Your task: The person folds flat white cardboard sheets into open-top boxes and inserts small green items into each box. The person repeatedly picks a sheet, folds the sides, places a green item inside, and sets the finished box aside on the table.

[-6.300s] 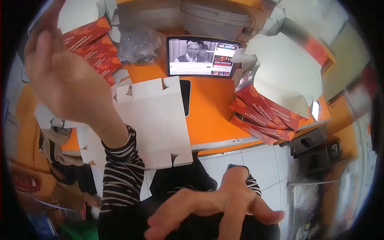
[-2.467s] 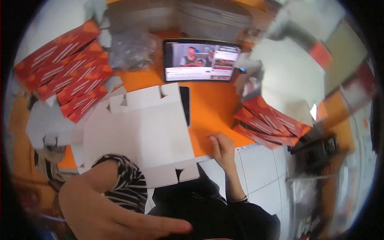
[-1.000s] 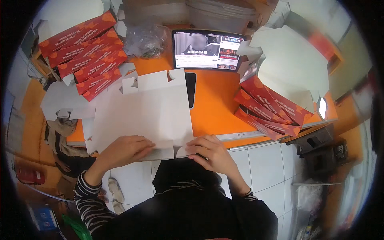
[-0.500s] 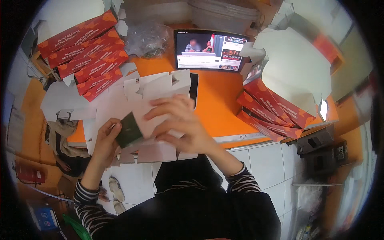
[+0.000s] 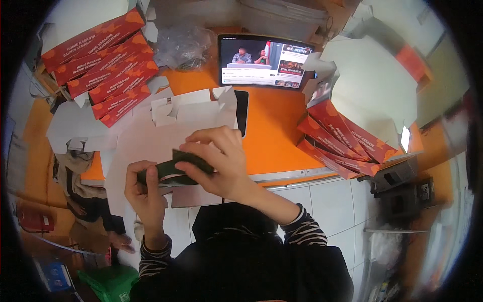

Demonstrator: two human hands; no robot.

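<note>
My left hand [image 5: 147, 194] pinches one end of a dark green, flat, flexible piece [image 5: 171, 169], its thumb lying on top. Closed on the other end is my right hand [image 5: 224, 162], thumb and fingers on either side of it. The piece bends between the hands, and a pale gap shows along it; whether it is one folded sheet or several layers I cannot tell. Both hands are above an unfolded white cardboard box blank [image 5: 133, 143] with cut flaps, which hangs over the near edge of the orange table [image 5: 274, 128].
Red-fronted, folded box blanks are stacked at the left [image 5: 108, 63] and the right [image 5: 347, 136]. A lit tablet [image 5: 261, 63] stands at the back, beside clear plastic bags [image 5: 186, 48]. A dark flat device [image 5: 242, 113] lies partly under the blank. A green bag [image 5: 110, 282] is low at left.
My right hand has come left and down and taken hold of the green piece, which is now bent between both hands. My left hand has moved slightly right and down.
</note>
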